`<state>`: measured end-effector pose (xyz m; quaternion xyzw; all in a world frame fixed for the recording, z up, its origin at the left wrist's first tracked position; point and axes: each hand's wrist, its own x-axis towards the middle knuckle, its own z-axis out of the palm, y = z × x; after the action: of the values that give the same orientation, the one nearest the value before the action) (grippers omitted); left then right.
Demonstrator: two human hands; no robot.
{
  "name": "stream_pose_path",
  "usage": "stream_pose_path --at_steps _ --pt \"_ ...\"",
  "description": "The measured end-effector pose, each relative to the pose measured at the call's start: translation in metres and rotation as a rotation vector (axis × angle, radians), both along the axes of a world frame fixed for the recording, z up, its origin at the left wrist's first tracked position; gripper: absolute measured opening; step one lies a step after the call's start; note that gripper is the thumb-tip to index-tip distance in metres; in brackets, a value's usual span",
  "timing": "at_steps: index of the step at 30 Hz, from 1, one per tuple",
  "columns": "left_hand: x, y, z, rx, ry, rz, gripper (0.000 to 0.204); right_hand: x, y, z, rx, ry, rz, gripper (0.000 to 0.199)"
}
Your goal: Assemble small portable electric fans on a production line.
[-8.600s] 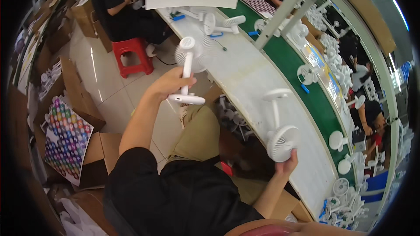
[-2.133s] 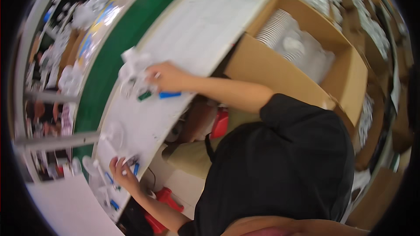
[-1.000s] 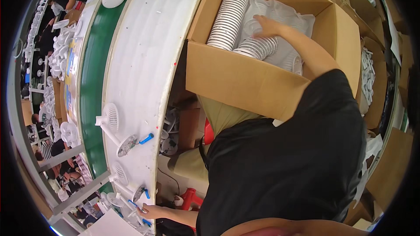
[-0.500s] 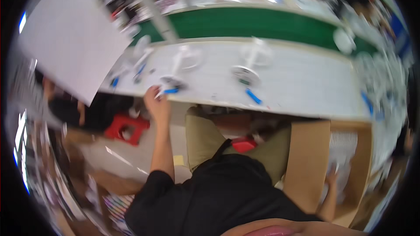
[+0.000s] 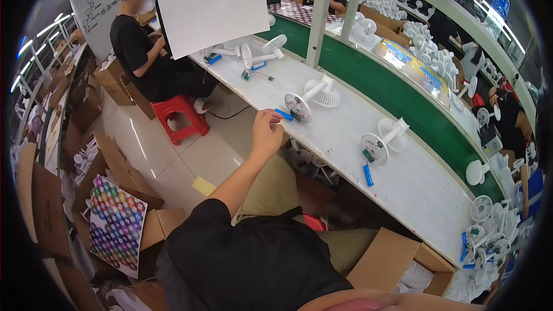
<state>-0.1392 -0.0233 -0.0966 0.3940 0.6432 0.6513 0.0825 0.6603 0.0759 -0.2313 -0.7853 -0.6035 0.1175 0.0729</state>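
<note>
Fan [image 5: 314, 97] lying on the bench [image 5: 345, 138], blue battery [image 5: 283, 114] beside its open head, left hand [image 5: 266, 131] just below with fingertips pinched near that battery, grasp unclear.

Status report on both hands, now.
Left hand at bench edge, fingers at blue battery. Right hand out of view. White fan lies just beyond; nothing between.

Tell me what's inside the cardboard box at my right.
The cardboard box shows a stack of round white ribbed discs, probably fan grilles. Its flap and the picture's edge hide anything deeper.
</note>
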Motion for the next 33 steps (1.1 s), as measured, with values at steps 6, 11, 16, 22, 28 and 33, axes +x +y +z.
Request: stream_pose_path --at_steps 6,11,16,22,28,33 --pt "0.013 0.000 0.001 0.052 -0.131 -0.098 0.021 -0.008 0.037 0.019 0.102 0.052 -0.029 0.078" --pt "0.013 -0.009 -0.004 0.025 -0.129 -0.099 0.017 -0.017 0.053 0.031 0.165 0.101 -0.061 0.077" --pt "0.010 -0.023 -0.013 -0.009 -0.177 -0.075 0.016 -0.024 0.047 0.032 0.196 0.154 -0.107 0.075" --pt "0.001 -0.028 -0.018 0.008 -0.182 -0.052 0.016 -0.030 0.038 0.033 0.223 0.216 -0.168 0.073" --pt "-0.019 -0.009 -0.008 0.000 -0.177 -0.092 0.020 -0.032 -0.093 0.033 0.212 0.286 -0.420 0.071" --pt "-0.028 0.004 0.008 -0.057 -0.154 -0.136 0.021 0.004 -0.297 -0.019 0.180 0.292 -0.798 0.070"
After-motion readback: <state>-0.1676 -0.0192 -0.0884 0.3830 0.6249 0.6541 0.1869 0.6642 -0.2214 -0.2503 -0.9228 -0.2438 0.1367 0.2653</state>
